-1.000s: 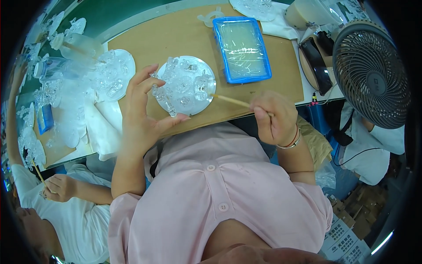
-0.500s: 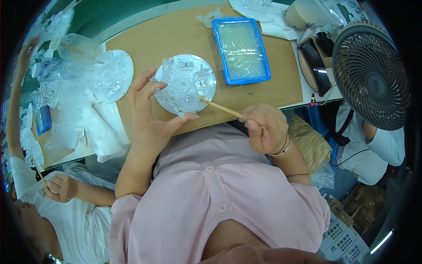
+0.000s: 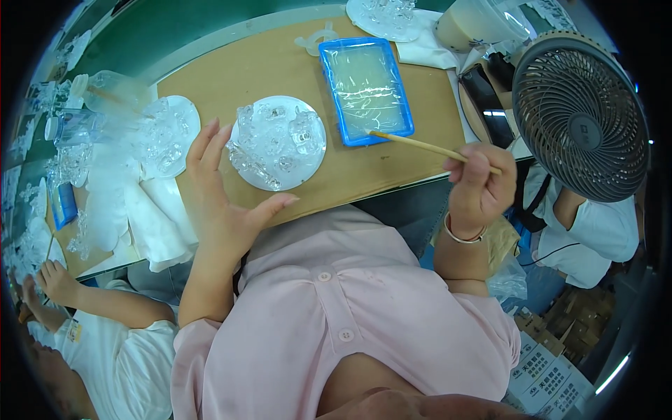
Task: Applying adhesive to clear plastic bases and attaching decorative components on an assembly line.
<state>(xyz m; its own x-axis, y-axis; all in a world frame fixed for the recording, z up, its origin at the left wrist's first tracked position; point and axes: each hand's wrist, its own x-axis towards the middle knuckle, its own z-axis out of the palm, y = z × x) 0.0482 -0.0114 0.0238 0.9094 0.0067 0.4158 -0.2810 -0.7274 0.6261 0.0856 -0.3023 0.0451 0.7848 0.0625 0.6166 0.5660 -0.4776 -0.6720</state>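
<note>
My right hand (image 3: 483, 180) is closed round the rear part of a thin wooden brush (image 3: 427, 145). The brush tip meets the near edge of a blue-rimmed tray (image 3: 341, 119) that holds a pale, shiny, clear-looking layer. My left hand (image 3: 222, 192) has thumb and fingers spread beside a round white plate (image 3: 260, 180), with nothing visible between them. On that plate lie several clear, glassy ornament pieces (image 3: 278, 133); a long clear piece (image 3: 255, 166) rests along its near-left edge.
A second white plate (image 3: 190, 115) with clear pieces sits left, by white cloth (image 3: 164, 217) and a clear bottle (image 3: 73, 127). A fan (image 3: 581, 119), a dark phone (image 3: 495, 105) and a tub (image 3: 476, 24) stand right. A co-worker's hand (image 3: 59, 283) works at far left.
My right hand has moved right, taking the brush tip from the plate to the blue tray. My left fingers have come away from the plate's pieces. The whole view has shifted slightly.
</note>
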